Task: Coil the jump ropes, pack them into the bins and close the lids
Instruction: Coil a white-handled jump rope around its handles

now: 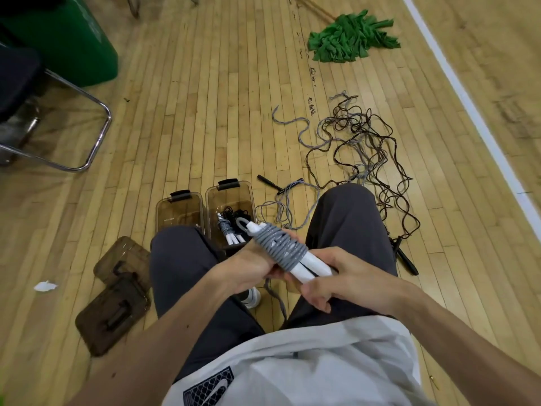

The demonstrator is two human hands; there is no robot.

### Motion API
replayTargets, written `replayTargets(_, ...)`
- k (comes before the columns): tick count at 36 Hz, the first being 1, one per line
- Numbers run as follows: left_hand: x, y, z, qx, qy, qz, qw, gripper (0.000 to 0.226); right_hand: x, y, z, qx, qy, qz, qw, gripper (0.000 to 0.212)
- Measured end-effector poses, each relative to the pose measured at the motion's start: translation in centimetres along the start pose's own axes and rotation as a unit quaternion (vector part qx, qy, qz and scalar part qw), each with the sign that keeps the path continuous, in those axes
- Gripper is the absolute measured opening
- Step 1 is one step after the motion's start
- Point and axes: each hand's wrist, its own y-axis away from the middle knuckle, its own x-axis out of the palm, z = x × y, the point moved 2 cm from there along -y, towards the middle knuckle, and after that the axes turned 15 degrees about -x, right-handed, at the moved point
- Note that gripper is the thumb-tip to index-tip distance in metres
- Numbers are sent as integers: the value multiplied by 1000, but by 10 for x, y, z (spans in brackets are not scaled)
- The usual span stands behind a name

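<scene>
Coiling step nearly done: grey rope wound up and held over the lap.

The grey jump rope (281, 247) sits between both hands, wrapped in tight turns round its white handles (311, 268), with a loose tail (276, 298) hanging below. The left hand (246, 271) grips the wound end, and the right hand (330, 284) curls round the handle ends. Next, I'd judge, that tail needs tucking in. Then the bundle goes into the open bin (234, 197) just beyond the hands, beside the emptier bin (178, 212). Two lids (114, 315) lie left of the left hand, and tangled ropes (366, 148) wait well beyond the right.
</scene>
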Motion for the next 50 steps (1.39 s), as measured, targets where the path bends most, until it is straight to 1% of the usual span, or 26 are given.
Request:
replayTargets(3, 0, 0, 7, -16, -17, -50, 998, 27, 0, -2, -6, 7, 2, -21, 1000, 5)
replayTargets(6, -3, 1, 7, 0, -46, -100, 994, 25, 1, -4, -11, 3, -4, -46, 999, 2)
replayTargets(8, -2, 3, 6, 10, -53, -113, 992, 27, 1, -6, -13, 8, -14, -72, 997, 9)
replayTargets(10, -3, 5, 8, 8, -46, -118, 992, 29, -1, -8, -16, 10, -3, -96, 995, 14)
replayTargets(14, -3, 8, 7, 14, -44, -115, 992, 31, -3, -11, -18, -10, 30, -113, 993, 10)
replayTargets(16, -2, 7, 9, 19, -43, -95, 994, 25, -6, -13, -16, -22, 48, -139, 989, 12)
replayTargets(18, 0, 7, 12, 9, -43, -65, 997, 26, -14, -15, -15, -31, 48, -177, 983, 10)
replayTargets(21, 6, 8, 14, 10, -96, -53, 994, 33, -29, -20, -17, -18, 52, -210, 976, 10)
replayTargets(25, 7, 6, 11, 31, -199, -79, 976, 31, -37, -21, -27, 15, 108, -216, 970, 9)
replayTargets(27, 9, 6, 9, 46, -265, -97, 958, 28, -39, -21, -32, 30, 127, -215, 968, 10)
replayTargets(29, 10, 8, 6, 55, -349, -123, 927, 25, -40, -21, -34, 46, 141, -207, 967, 11)
replayTargets(32, 10, 13, -2, 74, -487, -145, 858, 28, -39, -20, -35, 75, 158, -187, 967, 11)
replayTargets(34, 8, 16, -11, 84, -563, -147, 809, 24, -36, -19, -36, 104, 156, -163, 969, 15)
replayTargets(37, 7, 17, -24, 108, -637, -130, 752, 25, -30, -17, -36, 144, 132, -114, 974, 18)
replayTargets(39, 6, 19, -32, 119, -658, -117, 734, 24, -27, -17, -34, 155, 138, -79, 975, 20)
replayTargets(43, 0, 18, -46, 165, -643, -103, 740, 20, -24, -15, -26, 166, 160, -27, 973, 21)
replayTargets(45, -1, 15, -51, 183, -629, -96, 750, 18, -23, -14, -21, 165, 174, -3, 971, 21)
replayTargets(50, 1, 9, -61, 153, -569, -38, 807, 20, -20, -13, -12, 160, 206, 66, 963, 22)
